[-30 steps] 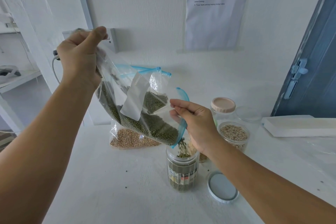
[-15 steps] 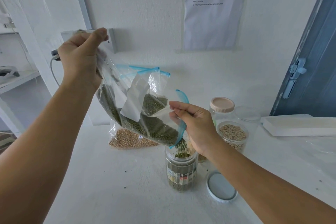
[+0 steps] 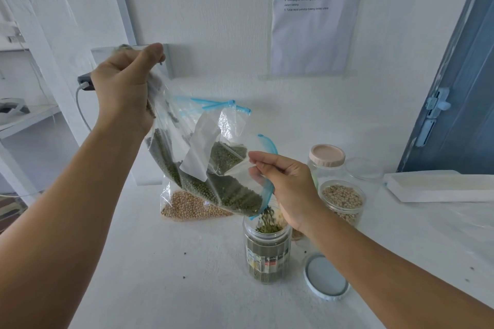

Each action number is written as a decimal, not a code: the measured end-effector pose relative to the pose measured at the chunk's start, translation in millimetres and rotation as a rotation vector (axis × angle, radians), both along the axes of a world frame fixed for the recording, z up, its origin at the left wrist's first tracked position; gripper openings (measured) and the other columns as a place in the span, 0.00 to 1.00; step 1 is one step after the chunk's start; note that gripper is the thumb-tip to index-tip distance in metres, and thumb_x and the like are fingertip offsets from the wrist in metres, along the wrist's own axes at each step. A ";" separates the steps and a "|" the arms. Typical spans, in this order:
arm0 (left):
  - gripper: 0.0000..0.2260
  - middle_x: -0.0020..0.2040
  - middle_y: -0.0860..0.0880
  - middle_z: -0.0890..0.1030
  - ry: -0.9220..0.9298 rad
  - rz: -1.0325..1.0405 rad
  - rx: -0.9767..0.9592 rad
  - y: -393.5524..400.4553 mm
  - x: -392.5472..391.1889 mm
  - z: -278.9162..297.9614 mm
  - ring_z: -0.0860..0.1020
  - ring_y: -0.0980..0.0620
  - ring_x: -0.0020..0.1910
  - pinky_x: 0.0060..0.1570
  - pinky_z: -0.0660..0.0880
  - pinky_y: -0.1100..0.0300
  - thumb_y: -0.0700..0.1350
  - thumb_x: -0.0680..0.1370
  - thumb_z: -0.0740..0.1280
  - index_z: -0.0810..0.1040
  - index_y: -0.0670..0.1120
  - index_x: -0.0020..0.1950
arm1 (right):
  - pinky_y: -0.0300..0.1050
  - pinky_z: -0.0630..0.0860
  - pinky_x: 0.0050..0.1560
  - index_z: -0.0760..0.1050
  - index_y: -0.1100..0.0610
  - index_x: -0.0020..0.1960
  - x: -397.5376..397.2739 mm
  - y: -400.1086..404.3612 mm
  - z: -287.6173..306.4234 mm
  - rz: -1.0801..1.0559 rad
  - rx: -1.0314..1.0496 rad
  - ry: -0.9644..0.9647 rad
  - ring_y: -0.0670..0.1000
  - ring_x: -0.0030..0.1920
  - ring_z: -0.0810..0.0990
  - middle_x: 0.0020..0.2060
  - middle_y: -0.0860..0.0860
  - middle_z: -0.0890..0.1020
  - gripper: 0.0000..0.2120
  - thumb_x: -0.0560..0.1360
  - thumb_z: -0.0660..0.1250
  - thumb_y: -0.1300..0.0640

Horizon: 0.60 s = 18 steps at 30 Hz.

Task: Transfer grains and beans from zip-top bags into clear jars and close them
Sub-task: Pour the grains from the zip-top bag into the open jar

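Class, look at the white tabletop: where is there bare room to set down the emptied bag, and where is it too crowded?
Free: the near-left table, left of the green-bean jar and in front of the tan-bean bag.
Crowded: the right, with the loose lid, open jar and pink-lidded jar.

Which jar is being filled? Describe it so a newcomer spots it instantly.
On the white table, look under the tilted bag of green beans held in both hands. The open jar below its blue mouth is it: labelled and green-filled, unlike the tan-bean jar and pink-lidded jar behind.
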State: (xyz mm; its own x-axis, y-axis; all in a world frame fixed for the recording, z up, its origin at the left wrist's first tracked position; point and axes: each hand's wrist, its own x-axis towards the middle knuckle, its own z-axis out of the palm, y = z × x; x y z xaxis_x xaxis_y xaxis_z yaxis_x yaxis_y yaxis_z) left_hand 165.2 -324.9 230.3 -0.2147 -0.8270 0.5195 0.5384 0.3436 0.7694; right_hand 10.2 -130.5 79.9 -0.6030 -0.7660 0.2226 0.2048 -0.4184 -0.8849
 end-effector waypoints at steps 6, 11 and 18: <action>0.11 0.35 0.50 0.83 -0.012 -0.011 -0.023 -0.9 0.7 0.4 0.75 0.51 0.31 0.37 0.72 0.56 0.41 0.74 0.79 0.83 0.47 0.33 | 0.42 0.82 0.56 0.86 0.60 0.54 0.1 -0.7 -0.4 -0.003 0.000 -0.004 0.51 0.51 0.86 0.51 0.56 0.88 0.12 0.79 0.67 0.71; 0.12 0.33 0.51 0.82 -0.036 -0.007 -0.027 0.5 0.0 -1.1 0.72 0.50 0.29 0.36 0.70 0.55 0.41 0.75 0.78 0.84 0.49 0.32 | 0.41 0.82 0.56 0.86 0.62 0.54 2.0 -0.7 -1.2 0.003 -0.003 -0.019 0.50 0.50 0.86 0.51 0.56 0.88 0.12 0.79 0.67 0.72; 0.13 0.35 0.50 0.82 -0.028 -0.012 -0.032 0.8 -0.8 5.1 0.73 0.50 0.31 0.38 0.71 0.54 0.40 0.74 0.79 0.84 0.49 0.30 | 0.42 0.82 0.57 0.87 0.60 0.53 1.6 -0.2 3.3 0.005 -0.006 -0.011 0.51 0.51 0.86 0.51 0.56 0.88 0.13 0.79 0.67 0.72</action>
State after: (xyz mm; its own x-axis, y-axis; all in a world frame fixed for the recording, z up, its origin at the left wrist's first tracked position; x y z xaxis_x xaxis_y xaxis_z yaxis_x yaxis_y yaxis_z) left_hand 164.4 -324.1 235.4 -0.2396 -0.8073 0.5393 0.5210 0.3618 0.7731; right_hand 11.9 -130.8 83.2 -0.6015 -0.7678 0.2207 0.2163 -0.4225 -0.8802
